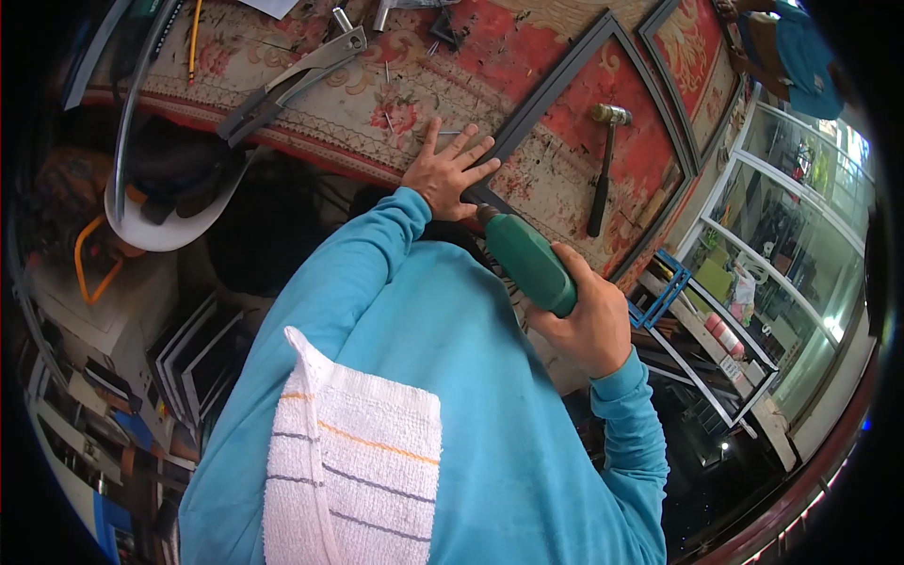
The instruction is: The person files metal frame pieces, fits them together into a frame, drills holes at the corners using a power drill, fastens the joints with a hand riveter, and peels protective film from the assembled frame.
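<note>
Gripping green drill (532, 264), right hand (591, 315) sits near dark frame's edge (548, 94).

Head-worn view, facing down, close range

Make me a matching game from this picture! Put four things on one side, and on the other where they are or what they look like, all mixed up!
Things:
1. Hammer
2. Power drill
3. Towel
4. Pencil

Clues:
A. White, with thin stripes
B. Held in the right hand
C. Yellow, near the picture's top left
D. Lying inside the dark frame

Right pairs: 1-D, 2-B, 3-A, 4-C
</note>
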Demonstrator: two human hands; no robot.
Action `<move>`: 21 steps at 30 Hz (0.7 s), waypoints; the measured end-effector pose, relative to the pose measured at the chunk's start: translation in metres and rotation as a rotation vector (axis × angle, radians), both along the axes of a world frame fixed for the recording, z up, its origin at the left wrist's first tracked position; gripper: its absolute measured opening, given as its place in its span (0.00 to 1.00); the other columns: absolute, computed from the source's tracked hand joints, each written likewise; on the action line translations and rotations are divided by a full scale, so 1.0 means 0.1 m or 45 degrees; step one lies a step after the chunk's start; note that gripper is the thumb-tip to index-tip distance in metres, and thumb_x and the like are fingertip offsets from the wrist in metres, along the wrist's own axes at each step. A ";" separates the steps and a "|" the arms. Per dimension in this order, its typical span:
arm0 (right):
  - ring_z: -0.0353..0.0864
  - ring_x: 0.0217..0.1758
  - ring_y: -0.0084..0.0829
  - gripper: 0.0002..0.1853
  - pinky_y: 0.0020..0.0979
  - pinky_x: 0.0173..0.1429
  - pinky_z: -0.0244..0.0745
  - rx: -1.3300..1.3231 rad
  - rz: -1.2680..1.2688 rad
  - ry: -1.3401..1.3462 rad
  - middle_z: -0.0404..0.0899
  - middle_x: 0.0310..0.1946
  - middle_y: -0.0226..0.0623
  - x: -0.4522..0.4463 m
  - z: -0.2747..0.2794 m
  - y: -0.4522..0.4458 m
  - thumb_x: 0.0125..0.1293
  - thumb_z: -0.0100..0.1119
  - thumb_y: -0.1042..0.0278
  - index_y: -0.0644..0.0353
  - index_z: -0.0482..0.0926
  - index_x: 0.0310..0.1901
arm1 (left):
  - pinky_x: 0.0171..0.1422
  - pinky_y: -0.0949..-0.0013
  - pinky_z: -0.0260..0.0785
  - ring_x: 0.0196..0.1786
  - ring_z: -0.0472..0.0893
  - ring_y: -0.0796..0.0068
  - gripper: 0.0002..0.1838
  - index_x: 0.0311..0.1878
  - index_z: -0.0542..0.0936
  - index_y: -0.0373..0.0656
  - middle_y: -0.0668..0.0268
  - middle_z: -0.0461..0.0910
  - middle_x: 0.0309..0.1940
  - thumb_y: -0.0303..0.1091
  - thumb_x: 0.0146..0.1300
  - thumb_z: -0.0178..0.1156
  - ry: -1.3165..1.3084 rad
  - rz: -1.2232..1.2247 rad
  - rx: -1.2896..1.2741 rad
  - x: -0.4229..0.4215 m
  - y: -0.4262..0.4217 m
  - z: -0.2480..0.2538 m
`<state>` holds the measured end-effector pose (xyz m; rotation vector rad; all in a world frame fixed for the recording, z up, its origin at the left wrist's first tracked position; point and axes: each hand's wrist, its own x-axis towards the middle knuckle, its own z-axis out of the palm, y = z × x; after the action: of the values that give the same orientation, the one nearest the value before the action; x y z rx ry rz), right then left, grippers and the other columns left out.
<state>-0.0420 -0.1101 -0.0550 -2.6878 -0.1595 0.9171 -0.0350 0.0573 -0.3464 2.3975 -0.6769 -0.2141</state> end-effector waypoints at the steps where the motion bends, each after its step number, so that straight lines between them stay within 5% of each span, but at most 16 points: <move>1: 0.87 0.39 0.49 0.37 0.42 0.44 0.81 -0.001 0.000 0.001 0.85 0.36 0.50 0.00 0.00 0.00 0.49 0.73 0.54 0.58 0.75 0.62 | 0.81 0.25 0.24 0.83 0.50 0.57 0.45 0.74 0.71 0.64 0.70 0.59 0.80 0.61 0.50 0.71 -0.003 0.000 0.003 0.00 0.00 0.00; 21: 0.87 0.40 0.49 0.38 0.42 0.44 0.81 0.003 0.033 -0.015 0.85 0.39 0.51 0.02 -0.04 -0.07 0.48 0.73 0.54 0.58 0.76 0.62 | 0.82 0.28 0.24 0.83 0.52 0.59 0.45 0.72 0.73 0.65 0.70 0.62 0.79 0.60 0.47 0.73 0.002 0.037 -0.024 -0.01 -0.01 0.00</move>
<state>-0.0404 -0.1171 -0.0592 -2.6957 -0.1979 0.9083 -0.0356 0.0559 -0.3467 2.3870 -0.6400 -0.1970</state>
